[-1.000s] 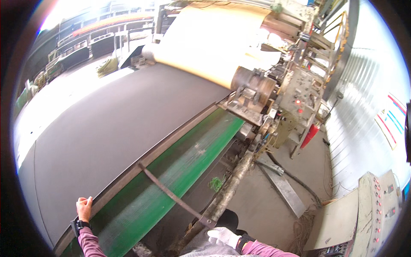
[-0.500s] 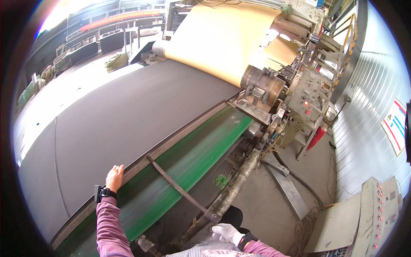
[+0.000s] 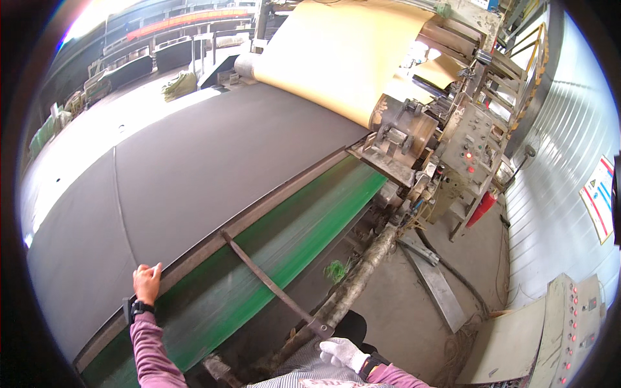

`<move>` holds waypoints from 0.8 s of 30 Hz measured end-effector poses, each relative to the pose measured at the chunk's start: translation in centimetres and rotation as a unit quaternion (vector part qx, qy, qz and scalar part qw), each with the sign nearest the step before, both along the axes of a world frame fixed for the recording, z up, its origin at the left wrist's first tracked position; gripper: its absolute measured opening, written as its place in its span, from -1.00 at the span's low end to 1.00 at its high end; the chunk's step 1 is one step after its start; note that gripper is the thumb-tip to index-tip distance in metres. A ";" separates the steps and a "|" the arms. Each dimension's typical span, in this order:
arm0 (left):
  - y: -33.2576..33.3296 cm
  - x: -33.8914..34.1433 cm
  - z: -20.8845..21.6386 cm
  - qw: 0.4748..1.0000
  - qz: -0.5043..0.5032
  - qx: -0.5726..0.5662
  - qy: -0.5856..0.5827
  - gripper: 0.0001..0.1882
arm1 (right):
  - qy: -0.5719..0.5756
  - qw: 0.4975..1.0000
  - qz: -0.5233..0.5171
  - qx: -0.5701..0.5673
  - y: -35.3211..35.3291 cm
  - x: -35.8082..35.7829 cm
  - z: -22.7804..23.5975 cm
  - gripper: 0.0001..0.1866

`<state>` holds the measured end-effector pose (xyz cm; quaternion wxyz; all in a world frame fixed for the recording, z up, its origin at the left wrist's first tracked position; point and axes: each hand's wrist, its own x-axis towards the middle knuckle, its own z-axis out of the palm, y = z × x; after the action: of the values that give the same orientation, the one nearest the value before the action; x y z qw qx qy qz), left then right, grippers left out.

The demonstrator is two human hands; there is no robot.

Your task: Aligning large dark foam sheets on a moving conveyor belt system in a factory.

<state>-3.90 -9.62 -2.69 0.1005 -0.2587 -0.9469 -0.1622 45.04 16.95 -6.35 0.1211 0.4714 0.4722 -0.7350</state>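
A wide dark grey sheet (image 3: 194, 171) runs across the left and middle, crossed by a raised seam (image 3: 123, 216). My bare left hand (image 3: 147, 283) is at the sheet's near edge, by the seam's near end. Its fingers are apart, bent a little, and hold nothing I can see. Below that edge lies a metal rail (image 3: 200, 254). My right hand (image 3: 343, 354), in a pale glove, is curled in front of my body, just below the end of a metal bar (image 3: 272, 284). What its fingers close on, if anything, is hidden.
Under the bar runs a green belt (image 3: 310, 216). A broad yellow sheet (image 3: 343, 58) meets the dark one at a roller (image 3: 244, 66). A control panel (image 3: 479, 139) with lit red lamps stands to the right, and a control cabinet (image 3: 553, 323) at lower right. A pipe (image 3: 362, 275) borders the floor.
The dark sheet's seam has moved right and farther away. My left hand has shifted left and nearer along the edge, its fingers more bent. My right hand stays in place.
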 end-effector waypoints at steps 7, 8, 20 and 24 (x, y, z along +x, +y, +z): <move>11.4 2.2 2.4 0.996 -0.088 -0.035 -0.007 -0.53 | -0.007 1.000 -0.020 0.016 -0.2 -0.3 0.7 -0.78; 12.4 1.8 2.1 0.990 -0.128 -0.055 -0.002 -0.52 | -0.011 1.000 -0.011 0.017 -0.3 -0.5 0.7 -0.79; -7.2 -4.3 0.8 0.936 0.300 -0.164 -0.086 -0.30 | -0.025 0.999 -0.016 0.028 -0.4 -1.1 1.5 -0.72; -7.3 -6.0 1.2 0.945 0.291 -0.106 -0.104 -0.23 | -0.042 0.999 -0.001 0.026 -0.1 -1.3 1.6 -0.68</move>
<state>-9.88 -16.88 -1.50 0.0158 0.0369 -0.9979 -0.0508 43.70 16.82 -4.72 0.1282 0.5051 0.4851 -0.7022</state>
